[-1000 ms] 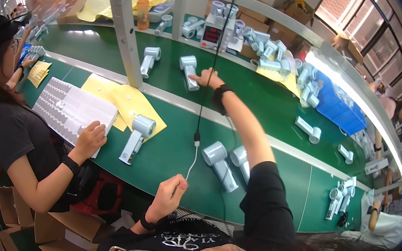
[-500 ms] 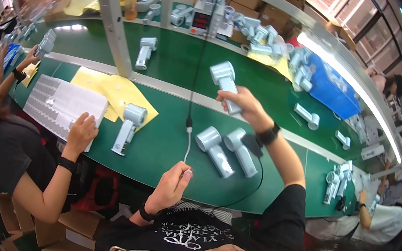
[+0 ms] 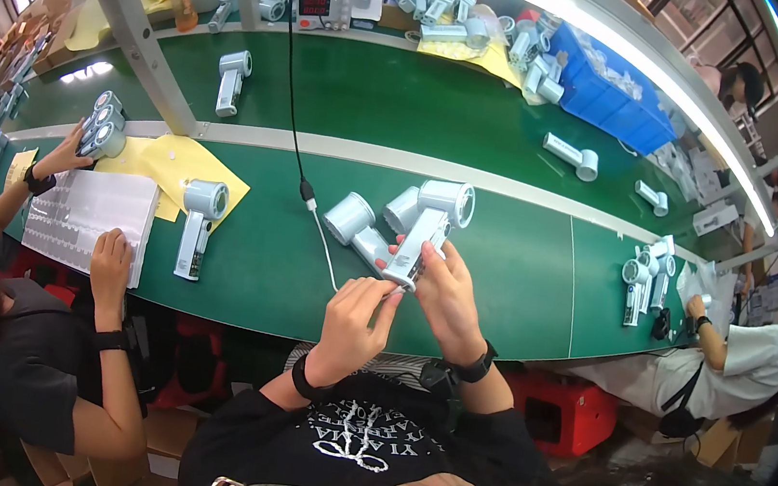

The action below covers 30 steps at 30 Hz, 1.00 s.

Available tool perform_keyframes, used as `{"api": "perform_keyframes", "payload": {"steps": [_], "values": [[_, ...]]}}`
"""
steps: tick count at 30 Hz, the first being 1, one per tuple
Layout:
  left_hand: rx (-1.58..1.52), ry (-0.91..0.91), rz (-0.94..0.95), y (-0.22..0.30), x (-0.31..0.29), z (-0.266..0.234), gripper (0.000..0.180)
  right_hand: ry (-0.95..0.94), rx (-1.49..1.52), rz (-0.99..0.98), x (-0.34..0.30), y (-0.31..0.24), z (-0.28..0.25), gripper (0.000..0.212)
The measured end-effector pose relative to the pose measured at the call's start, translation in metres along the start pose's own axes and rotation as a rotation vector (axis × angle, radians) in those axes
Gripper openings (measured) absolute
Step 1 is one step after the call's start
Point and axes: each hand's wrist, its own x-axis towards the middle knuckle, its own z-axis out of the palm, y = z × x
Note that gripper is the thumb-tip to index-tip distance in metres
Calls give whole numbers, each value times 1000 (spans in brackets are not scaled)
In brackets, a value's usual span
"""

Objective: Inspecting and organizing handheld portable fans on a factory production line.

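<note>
- Over the green bench (image 3: 518, 303), the right hand (image 3: 451, 304) is gripping a pale blue handheld device (image 3: 431, 231) by its handle, round head pointing away from the wearer, lower end tilting toward the left hand.
- The left hand (image 3: 352, 326) is pinching the white cable (image 3: 324, 241) right at that lower end. The plug is hiding behind the fingers, so I can't tell if it's seated.
- Looks to me like cable and handle are being joined, so I'd be holding the device dead still with the right and letting the left do the fine lining up.
- I'd be pushing straight, no wiggling; a skewed plug could be straining the port.
- The handle's lower side is showing exposed innards, so I'd be steering fingertips clear of them.
- The cable is curving loosely from the black cord (image 3: 306, 188); leaving slack means nothing is tugging.
- Two more devices (image 3: 350, 219) are lying just behind, so watch you're not knocking them.
</note>
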Motion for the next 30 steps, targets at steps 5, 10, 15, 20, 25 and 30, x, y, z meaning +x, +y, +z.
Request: {"api": "perform_keyframes", "payload": {"steps": [5,10,15,20,25,30], "values": [[29,12,15,-9,-4,2,5,151,-119,-189,-1,18,6,52],[-4,-19,-97,-3,-6,-4,3,142,-227,-418,1,39,6,57],[-61,-110,-237,-7,-9,-10,7,154,-201,-401,1,43,3,66],[-182,-232,-326,-11,-9,-16,11,163,-260,-399,-4,34,0,71],[-300,-200,-318,-19,-9,-16,20,84,-312,-384,-7,30,-2,69],[-367,-286,-397,-21,-10,-19,15,27,-352,-349,-15,28,-4,73]]}}
